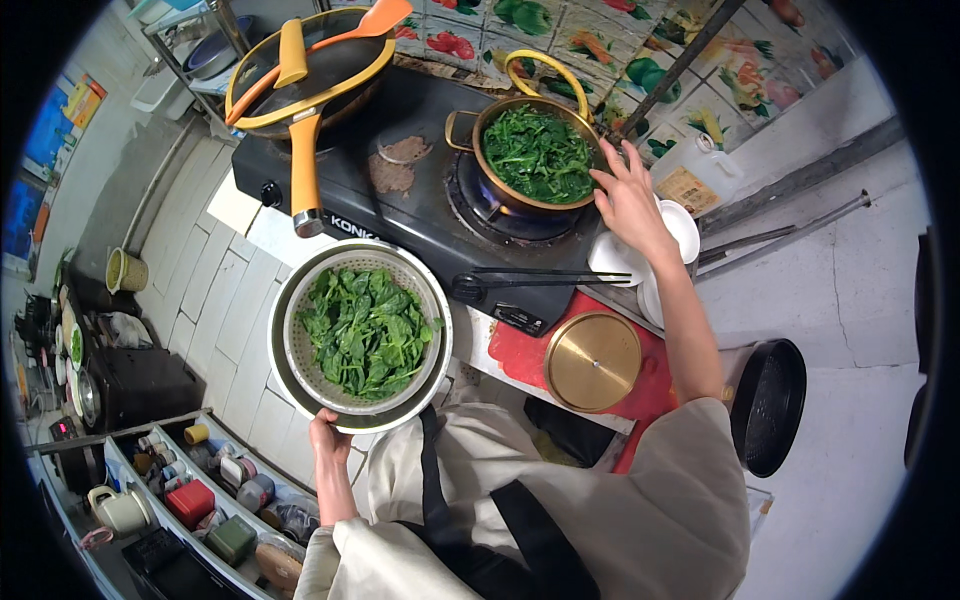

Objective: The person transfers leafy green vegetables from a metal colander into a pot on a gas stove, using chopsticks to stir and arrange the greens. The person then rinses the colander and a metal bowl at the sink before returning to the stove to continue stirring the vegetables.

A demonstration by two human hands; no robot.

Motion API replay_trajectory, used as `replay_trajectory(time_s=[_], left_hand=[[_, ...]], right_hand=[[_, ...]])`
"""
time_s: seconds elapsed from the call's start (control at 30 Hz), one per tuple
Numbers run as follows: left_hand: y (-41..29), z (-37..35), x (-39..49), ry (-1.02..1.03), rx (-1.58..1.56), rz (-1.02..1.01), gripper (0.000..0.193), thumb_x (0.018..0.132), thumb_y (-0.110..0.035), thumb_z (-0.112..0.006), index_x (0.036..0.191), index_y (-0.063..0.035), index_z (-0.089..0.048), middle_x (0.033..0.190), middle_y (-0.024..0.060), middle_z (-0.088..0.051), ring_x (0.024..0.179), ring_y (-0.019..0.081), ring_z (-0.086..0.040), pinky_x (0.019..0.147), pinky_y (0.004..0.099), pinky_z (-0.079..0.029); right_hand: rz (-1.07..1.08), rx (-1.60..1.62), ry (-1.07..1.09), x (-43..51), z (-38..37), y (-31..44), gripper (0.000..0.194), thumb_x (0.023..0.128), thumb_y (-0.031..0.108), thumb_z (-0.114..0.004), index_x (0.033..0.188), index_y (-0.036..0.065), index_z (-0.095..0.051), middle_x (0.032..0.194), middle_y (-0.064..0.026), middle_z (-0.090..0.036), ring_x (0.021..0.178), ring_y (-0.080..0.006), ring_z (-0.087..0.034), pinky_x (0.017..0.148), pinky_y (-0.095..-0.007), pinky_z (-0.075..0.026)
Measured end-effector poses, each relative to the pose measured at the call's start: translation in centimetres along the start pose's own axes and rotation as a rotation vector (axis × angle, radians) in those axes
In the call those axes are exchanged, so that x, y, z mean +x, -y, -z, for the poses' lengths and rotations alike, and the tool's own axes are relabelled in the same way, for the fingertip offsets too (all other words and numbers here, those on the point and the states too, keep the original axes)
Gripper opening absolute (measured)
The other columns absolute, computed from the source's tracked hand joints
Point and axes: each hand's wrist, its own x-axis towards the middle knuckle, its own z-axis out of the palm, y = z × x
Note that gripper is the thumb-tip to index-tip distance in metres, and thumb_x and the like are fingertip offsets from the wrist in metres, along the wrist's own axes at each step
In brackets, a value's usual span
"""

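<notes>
My left hand [330, 439] grips the rim of a metal basin [279, 352] with a perforated colander [300, 352] nested inside. Fresh leafy greens [367, 330] fill the colander's middle. My right hand [626, 195] is at the right rim of a brass-coloured pot [502, 184], fingers spread; whether they touch it is unclear, and that side's handle is hidden. Wilted, darker greens [538, 154] fill the pot. It stands over a lit burner [491, 206] with blue flame on a black gas stove [420, 210].
A lidded wok [337, 82] with an orange spatula [382, 19] across its lid occupies the left burner. Black chopsticks [547, 277] lie across the stove's front edge. A brass-coloured lid [592, 361] rests on red material [517, 345]. White bowls [679, 229] and a plastic jug [697, 172] stand right.
</notes>
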Motion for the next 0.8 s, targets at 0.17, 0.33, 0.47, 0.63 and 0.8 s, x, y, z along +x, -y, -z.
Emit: replay_trajectory(time_s=[0.17,0.33,0.47,0.63,0.8], left_hand=[[0.3,0.2,0.2,0.014,-0.012,-0.016,0.018,0.062,-0.003,-0.040,0.077,0.0005,-0.049,0.087,0.0138,-0.054,0.078,0.0302,-0.053,0.072,0.0473,-0.048],[0.0,-0.1,-0.1,0.009,0.009,0.000,0.027,0.059,-0.002,-0.040,0.083,0.0049,-0.050,0.090,0.0146,-0.055,0.083,0.0306,-0.054,0.079,0.0438,-0.046],[-0.8,-0.5,-0.2,-0.025,0.081,-0.024,0.020,0.062,-0.003,-0.040,0.079,0.0015,-0.049,0.084,0.0132,-0.055,0.075,0.0283,-0.055,0.071,0.0434,-0.049],[-1.4,-0.3,0.1,0.010,0.140,-0.014,0.016,0.062,-0.003,-0.040,0.075,0.0002,-0.049,0.077,0.0130,-0.054,0.071,0.0271,-0.054,0.068,0.0433,-0.048],[-2.2,0.1,0.4,0.028,0.163,0.008,0.023,0.061,-0.002,-0.040,0.084,-0.0026,-0.045,0.078,0.0100,-0.051,0.070,0.0239,-0.053,0.065,0.0424,-0.048]], right_hand=[[-0.384,0.636,0.033,-6.5,-0.8,10.6,0.010,0.070,0.014,-0.057,0.066,0.006,-0.055,0.060,-0.0109,-0.055,0.058,-0.0261,-0.055,0.054,-0.0370,-0.044],[-0.882,0.777,0.493,-10.9,-9.4,19.8,0.038,0.075,0.038,-0.057,0.066,0.002,-0.056,0.057,-0.0177,-0.055,0.058,-0.0340,-0.057,0.053,-0.0395,-0.044],[-1.099,0.865,0.083,-9.9,-14.5,21.7,0.044,0.075,0.036,-0.060,0.051,0.000,-0.050,0.046,-0.0136,-0.052,0.043,-0.0243,-0.052,0.042,-0.0333,-0.041],[-1.023,0.621,-0.071,-9.7,-14.4,22.4,0.039,0.070,0.034,-0.065,0.054,0.001,-0.053,0.052,-0.0166,-0.055,0.051,-0.0340,-0.056,0.051,-0.0406,-0.043],[-0.939,0.535,-0.006,-8.8,-11.0,23.2,0.040,0.078,0.032,-0.056,0.056,0.000,-0.051,0.049,-0.0163,-0.052,0.048,-0.0317,-0.054,0.048,-0.0399,-0.042]])
